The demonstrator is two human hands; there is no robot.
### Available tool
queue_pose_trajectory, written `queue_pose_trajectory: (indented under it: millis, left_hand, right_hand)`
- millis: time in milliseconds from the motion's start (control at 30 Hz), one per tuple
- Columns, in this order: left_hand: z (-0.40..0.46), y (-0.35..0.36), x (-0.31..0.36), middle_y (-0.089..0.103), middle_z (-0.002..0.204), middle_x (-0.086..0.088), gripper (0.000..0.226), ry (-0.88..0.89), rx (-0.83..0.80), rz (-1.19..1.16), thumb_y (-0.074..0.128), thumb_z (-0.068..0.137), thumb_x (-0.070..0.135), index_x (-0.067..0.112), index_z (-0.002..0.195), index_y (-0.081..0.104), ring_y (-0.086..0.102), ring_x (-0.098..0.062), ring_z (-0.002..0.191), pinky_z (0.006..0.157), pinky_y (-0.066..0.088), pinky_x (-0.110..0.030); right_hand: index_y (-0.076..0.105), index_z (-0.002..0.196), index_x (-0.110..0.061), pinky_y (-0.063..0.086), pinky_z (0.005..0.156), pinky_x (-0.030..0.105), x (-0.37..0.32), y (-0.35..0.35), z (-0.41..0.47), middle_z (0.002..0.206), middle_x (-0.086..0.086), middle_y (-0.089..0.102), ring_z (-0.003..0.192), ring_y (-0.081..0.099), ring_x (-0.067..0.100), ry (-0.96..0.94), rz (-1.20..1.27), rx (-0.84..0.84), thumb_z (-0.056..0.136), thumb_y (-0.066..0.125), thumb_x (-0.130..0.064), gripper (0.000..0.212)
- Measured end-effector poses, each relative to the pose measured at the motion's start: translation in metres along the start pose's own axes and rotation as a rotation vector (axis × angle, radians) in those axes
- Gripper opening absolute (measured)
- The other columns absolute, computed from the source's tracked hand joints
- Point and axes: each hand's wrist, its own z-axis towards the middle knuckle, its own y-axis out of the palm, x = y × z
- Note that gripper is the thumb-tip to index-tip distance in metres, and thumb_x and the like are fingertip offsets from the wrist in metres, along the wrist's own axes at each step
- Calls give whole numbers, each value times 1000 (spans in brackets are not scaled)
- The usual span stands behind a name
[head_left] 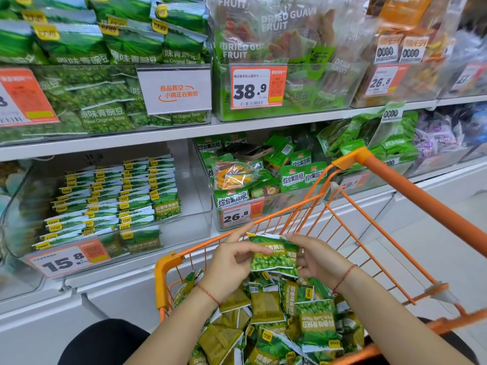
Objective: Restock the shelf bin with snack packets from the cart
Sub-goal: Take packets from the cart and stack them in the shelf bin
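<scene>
Above the orange cart (363, 204) I hold a small stack of green garlic-pea packets (274, 255) between both hands. My left hand (232, 262) grips the stack's left side, thumb across the front. My right hand (317, 259) grips its right side with curled fingers. Many more green pea packets (287, 320) lie loose in the cart below. The clear shelf bin (195, 206) on the lower shelf at left holds neat rows of the same packets (113, 201), with bare room at its right side and back.
A 15.8 price tag (68, 259) fronts the bin. To its right stands a bin of mixed vegetable crisps (245, 185) tagged 26.8. The upper shelf carries original-taste pea bags (87, 61) and dried guava bags (276, 38). The cart handle (427, 201) slants across the right.
</scene>
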Motion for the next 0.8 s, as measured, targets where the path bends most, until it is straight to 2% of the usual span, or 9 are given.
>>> queue_pose_trajectory:
  millis: [133, 200, 300, 400, 500, 567, 633, 733, 800]
  left_hand:
    - [0, 0, 5, 60, 122, -4, 66, -5, -37, 25, 41, 82, -22, 33, 87, 76, 55, -2, 109, 95, 46, -24]
    - [-2, -1, 8, 67, 93, 2, 61, -39, -65, 5, 41, 83, -21, 29, 87, 76, 60, 0, 86, 79, 45, -13]
    - [0, -3, 15, 67, 86, 5, 36, -186, -55, -238, 46, 68, -8, 15, 81, 70, 63, -1, 84, 72, 46, -11]
    - [2, -5, 20, 63, 108, 1, 31, -282, 6, -465, 61, 81, -1, 20, 104, 58, 63, -9, 101, 73, 49, -17]
    - [-3, 2, 32, 52, 122, 11, 31, -353, -72, -258, 53, 94, 24, 27, 124, 47, 50, -17, 119, 85, 43, -23]
    - [-4, 6, 31, 37, 144, 9, 55, -399, -117, -146, 49, 95, 36, 19, 143, 30, 33, -16, 135, 106, 35, -30]
    - [-3, 6, 30, 19, 156, 3, 75, -423, -134, -121, 49, 94, 43, 15, 151, 10, 20, -15, 143, 115, 23, -32]
    - [-4, -2, 35, 31, 140, 18, 55, -442, -103, -189, 49, 96, 38, 21, 141, 21, 31, -10, 132, 89, 40, -6]
    - [-4, -12, 36, 25, 149, 9, 72, -445, -70, -184, 51, 96, 36, 18, 149, 7, 41, -14, 127, 79, 46, -11]
  right_hand:
    - [46, 134, -14, 41, 42, 14, 6, -3, 1, 84, -8, 43, 65, 38, 7, -47, -69, -80, 74, 71, -42, 71]
    - [43, 137, -13, 41, 43, 13, 8, -4, 4, 85, -7, 47, 66, 39, 6, -55, -78, -95, 66, 78, -39, 84]
    - [46, 130, -11, 41, 44, 13, 10, -4, 6, 87, -4, 50, 68, 43, 6, -87, -60, -80, 64, 83, -35, 80]
    - [51, 121, -11, 42, 49, 14, 7, -2, 3, 97, 2, 57, 80, 53, 9, -164, -58, -54, 61, 86, -38, 75]
    - [56, 113, -11, 37, 49, 17, 4, 0, 0, 95, 5, 58, 75, 53, 10, -232, -94, -34, 63, 86, -36, 63]
    - [56, 108, -16, 37, 49, 15, 2, 5, -2, 90, 2, 56, 65, 51, 4, -265, -139, -50, 74, 80, -30, 43]
    - [51, 112, -21, 42, 57, 16, 1, 13, -4, 100, -1, 55, 77, 54, 3, -262, -135, -87, 80, 74, -30, 40]
    - [53, 119, -18, 44, 70, 24, 0, 26, -3, 115, 8, 56, 106, 57, 17, -272, -153, -106, 63, 77, -50, 69]
    - [57, 116, -17, 43, 67, 22, -6, 36, -5, 117, 15, 59, 100, 60, 18, -303, -197, -150, 58, 78, -54, 72]
